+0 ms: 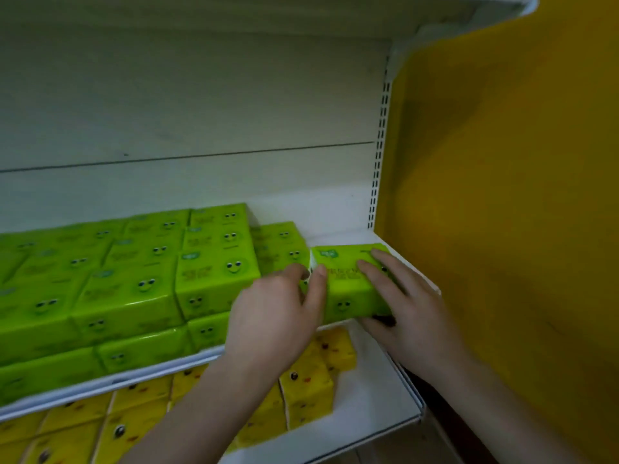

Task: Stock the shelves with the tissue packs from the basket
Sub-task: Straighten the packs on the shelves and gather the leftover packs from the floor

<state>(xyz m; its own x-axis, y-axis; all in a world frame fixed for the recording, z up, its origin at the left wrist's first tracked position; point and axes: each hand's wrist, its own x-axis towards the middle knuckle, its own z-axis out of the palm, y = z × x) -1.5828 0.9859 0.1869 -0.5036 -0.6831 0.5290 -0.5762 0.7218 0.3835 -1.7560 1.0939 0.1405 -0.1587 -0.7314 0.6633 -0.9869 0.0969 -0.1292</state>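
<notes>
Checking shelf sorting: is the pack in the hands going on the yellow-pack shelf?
No, both the left hand and right hand hold the green tissue pack on the upper shelf, beside green packs.

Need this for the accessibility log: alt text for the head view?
Two hands, left hand and right hand, hold a green tissue pack at the right end of a white shelf, beside stacked green packs. Yellow packs fill the shelf below.

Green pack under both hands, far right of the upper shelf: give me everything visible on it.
The green pack is a glossy, plastic-wrapped block with a smiley face on its front and blurred print on top. It lies flat at the right end of the upper shelf, a narrow gap from the green stack. The left hand pinches its left edge; the right hand grips its right end, fingers on top.
</notes>
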